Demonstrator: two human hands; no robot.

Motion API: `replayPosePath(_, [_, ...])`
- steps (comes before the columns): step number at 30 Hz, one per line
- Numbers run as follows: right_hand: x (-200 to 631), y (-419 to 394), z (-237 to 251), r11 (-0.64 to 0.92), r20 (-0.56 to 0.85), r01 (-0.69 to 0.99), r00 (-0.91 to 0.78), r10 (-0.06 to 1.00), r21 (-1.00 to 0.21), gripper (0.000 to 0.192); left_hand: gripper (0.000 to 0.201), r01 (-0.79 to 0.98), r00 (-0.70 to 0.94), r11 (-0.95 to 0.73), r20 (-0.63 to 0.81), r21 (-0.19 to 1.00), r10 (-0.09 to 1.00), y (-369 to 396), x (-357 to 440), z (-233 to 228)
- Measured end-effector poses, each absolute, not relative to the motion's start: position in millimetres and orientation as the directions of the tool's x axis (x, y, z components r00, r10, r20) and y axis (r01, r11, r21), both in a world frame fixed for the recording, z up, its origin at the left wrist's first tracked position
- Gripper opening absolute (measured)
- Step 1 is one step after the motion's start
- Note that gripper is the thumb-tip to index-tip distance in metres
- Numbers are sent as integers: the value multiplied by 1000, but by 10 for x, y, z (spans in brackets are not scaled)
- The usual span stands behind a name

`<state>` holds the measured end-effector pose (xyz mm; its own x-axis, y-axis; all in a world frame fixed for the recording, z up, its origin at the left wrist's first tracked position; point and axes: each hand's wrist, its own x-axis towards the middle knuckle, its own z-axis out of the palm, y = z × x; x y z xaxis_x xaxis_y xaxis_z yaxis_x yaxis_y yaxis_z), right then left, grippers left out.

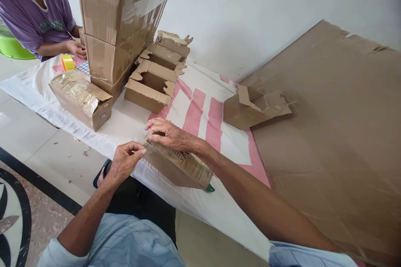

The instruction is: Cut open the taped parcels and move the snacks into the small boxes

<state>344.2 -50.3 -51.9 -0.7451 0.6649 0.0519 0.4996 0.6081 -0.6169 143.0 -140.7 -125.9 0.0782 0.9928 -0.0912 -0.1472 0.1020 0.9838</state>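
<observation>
In front of me on the table lies a long brown cardboard box [171, 173] with worn tape along its top. My left hand [123, 162] pinches at the box's left end, finger and thumb together on what looks like a strip of clear tape. Across the top of that same end lies my right hand [172, 135], its fingers curled over the edge and touching the box. A small green thing [210, 188] pokes out by the box's right end; most of it is hidden.
A tall taped stack of boxes [103, 21] stands at the left. Near it are a taped box [83, 98], torn-open boxes [148, 96] and a yellow tape roll [67, 62]. An open box [239, 112] sits by a large cardboard sheet [328, 133]. A person in purple [46, 21] works opposite.
</observation>
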Motion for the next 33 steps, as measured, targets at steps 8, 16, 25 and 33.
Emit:
replayPosePath(8, [3426, -575, -539, 593, 61, 544, -704, 707, -594, 21, 24, -271, 32, 224, -223, 936, 974, -1438, 1535, -1431])
replayPosePath(16, [3454, -588, -648, 562, 96, 565, -649, 755, -604, 15, 32, -261, 14, 225, -229, 939, 973, -1321, 1653, -1691])
replayPosePath(25, [3475, -640, -678, 530, 114, 583, -599, 793, -616, 14, 39, -315, 62, 246, -239, 917, 969, -1376, 1559, -1787])
replayPosePath(33, [3471, -653, -683, 544, 131, 582, -600, 789, -604, 15, 42, -343, 129, 275, -245, 898, 961, -1354, 1623, -1677])
